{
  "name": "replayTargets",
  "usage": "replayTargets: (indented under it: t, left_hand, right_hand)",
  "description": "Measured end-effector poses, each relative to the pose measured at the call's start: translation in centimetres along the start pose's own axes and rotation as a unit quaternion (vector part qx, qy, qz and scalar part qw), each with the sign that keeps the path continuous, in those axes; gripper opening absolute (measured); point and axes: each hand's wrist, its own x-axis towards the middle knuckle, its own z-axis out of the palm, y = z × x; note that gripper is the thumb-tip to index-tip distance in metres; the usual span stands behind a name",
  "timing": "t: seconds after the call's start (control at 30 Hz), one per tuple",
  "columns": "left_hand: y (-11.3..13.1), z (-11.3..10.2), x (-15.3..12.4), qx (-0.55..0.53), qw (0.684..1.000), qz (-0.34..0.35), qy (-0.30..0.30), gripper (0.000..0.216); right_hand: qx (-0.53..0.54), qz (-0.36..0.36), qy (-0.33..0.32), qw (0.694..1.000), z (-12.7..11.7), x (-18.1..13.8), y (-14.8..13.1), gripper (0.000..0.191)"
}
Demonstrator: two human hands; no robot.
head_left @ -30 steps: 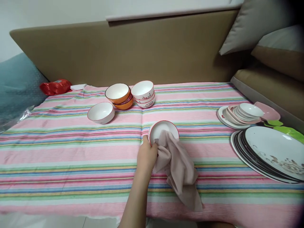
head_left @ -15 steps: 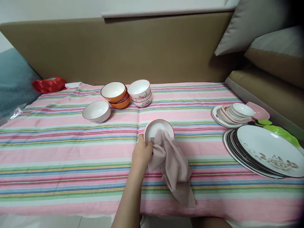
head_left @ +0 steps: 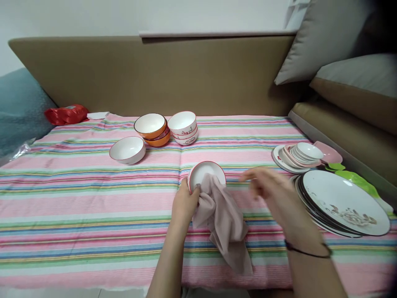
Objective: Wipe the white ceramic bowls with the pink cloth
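Observation:
My left hand is closed on the near left rim of a small white bowl with a red edge, thumb at the inner side. The bowl tips toward me. A pinkish-grey cloth is tucked partly inside it and drapes down over the striped cover. My right hand, blurred by motion, hovers right of the bowl, apart from it. Its fingers are loosely bent and apart, with nothing seen in them. A dark band circles that wrist.
Beyond stand a single white bowl, stacked orange bowls and stacked white bowls. At right are large plates, small dishes and a green leaf-shaped dish. A red package lies far left on the striped cloth.
My right hand has come into view from the lower right, moving near the bowl. The left hand keeps its grip on the bowl. The camera view has tilted up slightly.

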Motion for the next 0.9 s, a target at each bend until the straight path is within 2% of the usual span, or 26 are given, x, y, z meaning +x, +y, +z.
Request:
replayTargets:
  t: [0.07, 0.13, 0.23, 0.4, 0.47, 0.53, 0.63, 0.7, 0.77, 0.9]
  left_hand:
    - [-0.1, -0.1, 0.1, -0.009, 1.000, 0.010, 0.000, 0.041]
    - [-0.1, -0.1, 0.2, -0.021, 1.000, 0.015, -0.005, 0.040]
    - [-0.1, -0.2, 0.2, -0.048, 0.999, 0.016, -0.012, 0.036]
    - [0.1, -0.3, 0.0, -0.089, 0.995, 0.040, -0.010, 0.037]
    - [0.1, -0.2, -0.1, -0.099, 0.994, 0.042, -0.012, 0.037]
    - [0.1, -0.2, 0.0, -0.103, 0.994, 0.039, -0.013, 0.037]
    - [0.2, -0.2, 0.1, -0.100, 0.994, 0.039, -0.011, 0.037]
    - [0.2, -0.2, 0.1, -0.094, 0.995, 0.040, -0.011, 0.038]
    - [0.3, -0.2, 0.1, -0.091, 0.995, 0.041, -0.013, 0.039]
    - [0.1, -0.3, 0.0, -0.095, 0.994, 0.039, -0.020, 0.041]
  right_hand:
    - [-0.031, 0.007, -0.047, 0.998, 2.2, 0.3, 1.3, 0.023]
    - [-0.101, -0.020, -0.091, 0.991, 4.6, 0.2, 2.7, 0.020]
    - [-0.238, -0.087, -0.118, 0.960, 6.8, -0.5, 4.1, 0.030]
    - [-0.442, -0.181, -0.099, 0.873, 6.4, -1.3, 5.6, 0.035]
    - [-0.480, -0.186, -0.089, 0.853, 6.2, -1.4, 6.0, 0.040]
    - [-0.493, -0.187, -0.088, 0.845, 6.5, -1.5, 5.9, 0.044]
    - [-0.463, -0.196, -0.090, 0.860, 7.6, -1.6, 4.8, 0.036]
    - [-0.400, -0.190, -0.117, 0.889, 8.2, -1.5, 3.7, 0.026]
    - [-0.331, -0.173, -0.130, 0.918, 8.5, -1.4, 2.9, 0.027]
    - [-0.265, -0.148, -0.077, 0.950, 8.1, -0.9, 2.7, 0.027]
